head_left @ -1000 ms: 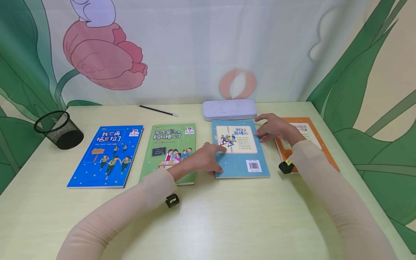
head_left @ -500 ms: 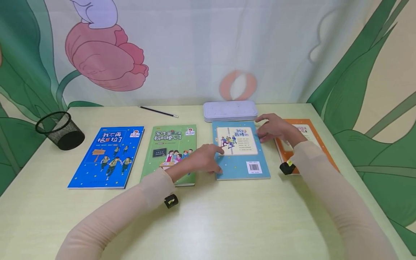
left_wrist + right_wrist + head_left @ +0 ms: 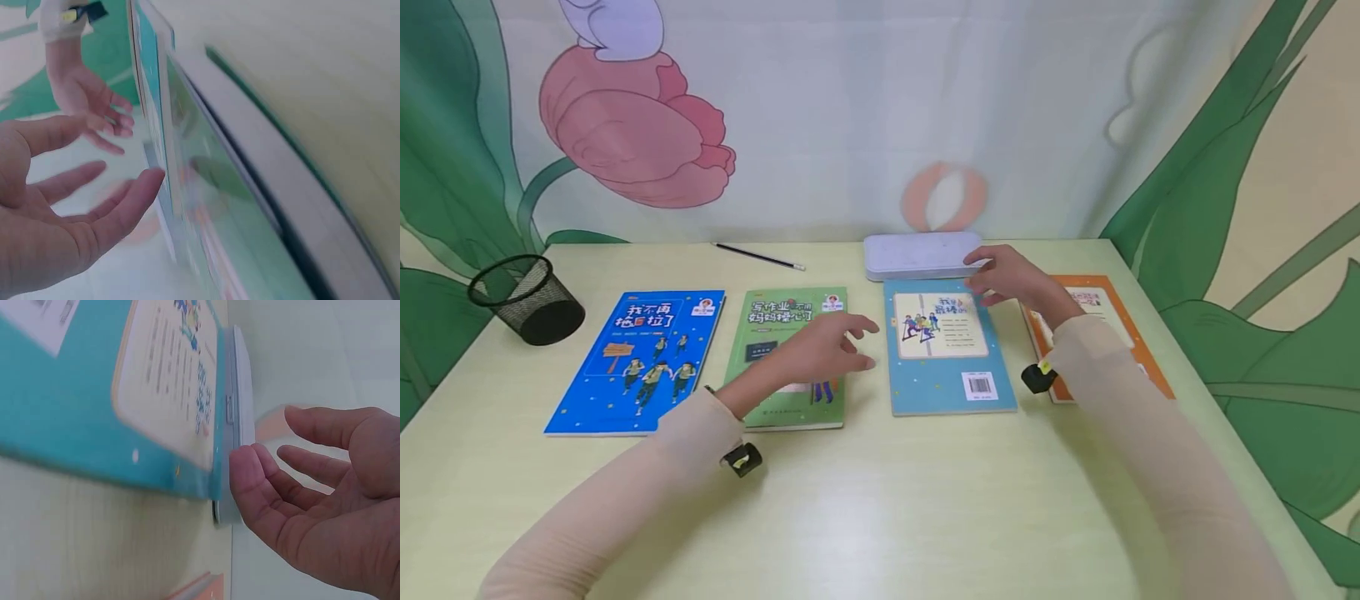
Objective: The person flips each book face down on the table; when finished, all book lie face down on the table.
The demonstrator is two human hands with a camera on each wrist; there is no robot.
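My left hand [image 3: 823, 350] hovers over the green book [image 3: 801, 417], fingers spread and holding nothing; the left wrist view shows a gap between the fingers and the cover. Just right of it lies the light blue book [image 3: 932, 387], flat, with a barcode on its upper side. My right hand [image 3: 1011, 279] is above that book's upper right corner, loosely bent and holding nothing. In the right wrist view its fingertips [image 3: 247, 465] appear close to the blue book's corner; whether they touch it cannot be told. Partly behind the right forearm lies an orange book [image 3: 1120, 321].
A dark blue book [image 3: 625, 400] lies at the left, beside a tipped black mesh pen holder [image 3: 542, 304]. Toward the back are a pencil [image 3: 760, 256] and a pale lilac pencil case [image 3: 917, 256]. A printed curtain [image 3: 820, 108] hangs behind the table [image 3: 880, 517].
My left hand has let go of the light blue book's left edge and moved left over the green book. The right hand has lifted slightly and shifted left from the blue book's right edge.
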